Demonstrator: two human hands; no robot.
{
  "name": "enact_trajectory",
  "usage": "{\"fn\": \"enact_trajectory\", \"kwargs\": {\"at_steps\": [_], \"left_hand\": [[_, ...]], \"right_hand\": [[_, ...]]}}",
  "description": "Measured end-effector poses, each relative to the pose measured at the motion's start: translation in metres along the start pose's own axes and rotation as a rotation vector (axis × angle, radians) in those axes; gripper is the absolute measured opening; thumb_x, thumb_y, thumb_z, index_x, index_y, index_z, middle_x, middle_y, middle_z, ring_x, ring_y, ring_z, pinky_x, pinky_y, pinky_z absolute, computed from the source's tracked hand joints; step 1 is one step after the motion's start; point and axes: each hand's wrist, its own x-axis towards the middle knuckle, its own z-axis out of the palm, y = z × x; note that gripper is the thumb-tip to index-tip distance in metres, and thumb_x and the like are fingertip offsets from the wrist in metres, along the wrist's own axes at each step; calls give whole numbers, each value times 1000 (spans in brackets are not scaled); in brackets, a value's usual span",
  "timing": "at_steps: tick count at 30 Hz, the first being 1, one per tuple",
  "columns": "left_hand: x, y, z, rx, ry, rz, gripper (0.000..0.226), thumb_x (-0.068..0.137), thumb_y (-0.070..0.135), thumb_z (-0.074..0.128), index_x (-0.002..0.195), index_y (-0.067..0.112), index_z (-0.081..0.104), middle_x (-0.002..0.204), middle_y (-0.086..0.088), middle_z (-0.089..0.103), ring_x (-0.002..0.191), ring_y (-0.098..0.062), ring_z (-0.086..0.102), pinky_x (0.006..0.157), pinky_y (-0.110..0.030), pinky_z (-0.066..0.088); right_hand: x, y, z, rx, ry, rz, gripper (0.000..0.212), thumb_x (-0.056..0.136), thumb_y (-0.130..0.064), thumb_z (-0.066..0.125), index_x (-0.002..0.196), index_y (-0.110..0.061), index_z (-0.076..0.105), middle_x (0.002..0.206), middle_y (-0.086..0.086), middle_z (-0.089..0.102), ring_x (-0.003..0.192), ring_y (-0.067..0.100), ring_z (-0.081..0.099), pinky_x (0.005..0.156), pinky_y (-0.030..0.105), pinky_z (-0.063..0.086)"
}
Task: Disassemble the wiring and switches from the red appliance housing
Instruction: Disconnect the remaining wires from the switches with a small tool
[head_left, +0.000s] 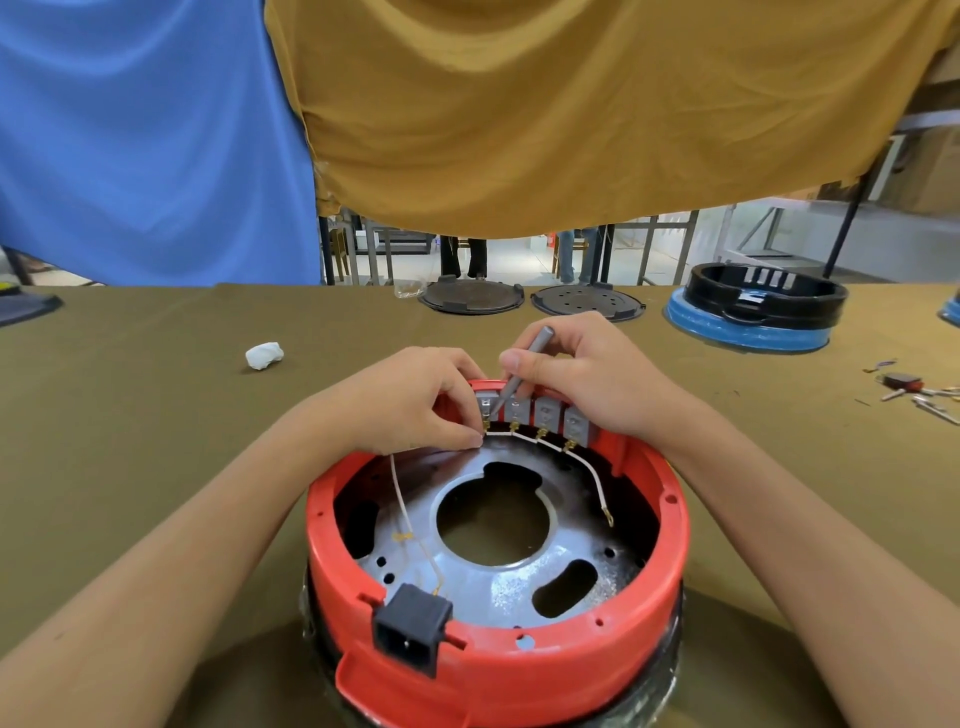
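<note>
A workshop: a cloth-covered surface carries dismantled appliance housings, round base plates and loose connectors.

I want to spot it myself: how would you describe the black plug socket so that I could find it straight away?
Start at the round red housing in the middle of the table. On its rim nearest the camera sits the black plug socket, a small boxy block. It is the only black part on the red rim; the grey switches line the far side.
</note>
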Motion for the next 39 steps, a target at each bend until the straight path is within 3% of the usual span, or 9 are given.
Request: {"fn": "enact_trajectory", "kwargs": {"at_steps": [9, 15, 19, 22, 26, 29, 33, 36, 39], "left_hand": [[-1, 1, 0, -12, 3, 1, 12, 83, 29, 77, 75, 37, 76, 115, 22, 54, 102, 2, 55, 96, -27, 43], [-1, 3, -1, -22, 3, 1, 17, 83, 27, 77, 74, 41, 73, 113, 25, 54, 98, 4, 55, 92, -23, 43], [-1, 3, -1, -12, -3, 3, 15, 83, 27, 77, 75, 39, 74, 116, 21, 55, 102, 2, 56, 95, -26, 43], [-1, 3, -1, -6, 0, 7, 12, 83, 27, 77, 76, 37, 76, 117, 19, 55, 102, 2, 56, 96, -27, 43], [-1, 3, -1, -7, -3, 5, 7, 83, 27, 77, 79, 32, 78, 117, 19, 55, 102, 2, 55, 97, -29, 44], [-1, 3, -1, -5, -1, 7, 6, 84, 27, 77, 79, 32, 78, 116, 19, 55, 102, 2, 55, 97, -29, 44], [-2, 4, -2, -18, -3, -1, 13, 83, 28, 77, 75, 37, 76, 117, 19, 55, 103, 1, 55, 97, -29, 44], [-2, 5, -2, -18, 0, 2, 18, 83, 28, 76, 72, 42, 72, 117, 21, 54, 102, 2, 54, 96, -27, 43], [-2, 4, -1, -20, 5, 6, 15, 83, 28, 77, 74, 40, 74, 116, 20, 54, 101, 1, 55, 96, -29, 44]], "right_hand": [[-2, 0, 0, -10, 22, -5, 19, 94, -26, 68, 80, -14, 72, 66, -6, 71, 61, -1, 62, 65, 14, 47], [-6, -5, 1, -127, -8, -91, 17, 94, -27, 68, 80, -20, 73, 72, -2, 72, 51, -1, 55, 55, 11, 39], [-1, -2, 1, -68, 15, -31, 19, 94, -27, 68, 80, -15, 72, 72, -1, 74, 62, 9, 64, 65, 24, 50], [1, 1, 1, 6, 1, 6, 21, 95, -25, 67, 82, -10, 71, 69, 1, 73, 59, 3, 62, 63, 16, 46], [4, 2, 1, 51, 0, 37, 24, 96, -28, 66, 82, -9, 71, 72, 8, 73, 65, 11, 65, 71, 26, 51], [5, 2, 2, 57, -2, 51, 25, 96, -28, 66, 83, -8, 71, 72, 9, 73, 65, 11, 64, 71, 24, 50], [0, 1, 2, 11, 26, -1, 23, 95, -28, 66, 82, -9, 71, 68, 1, 72, 62, 5, 64, 71, 26, 52], [-3, -1, 2, -67, 3, -46, 21, 95, -25, 67, 79, -13, 70, 56, -14, 64, 49, -1, 54, 53, 14, 41], [-4, -2, 2, -69, 4, -65, 20, 95, -24, 67, 78, -14, 70, 55, -18, 63, 46, -3, 53, 53, 7, 36]]}}
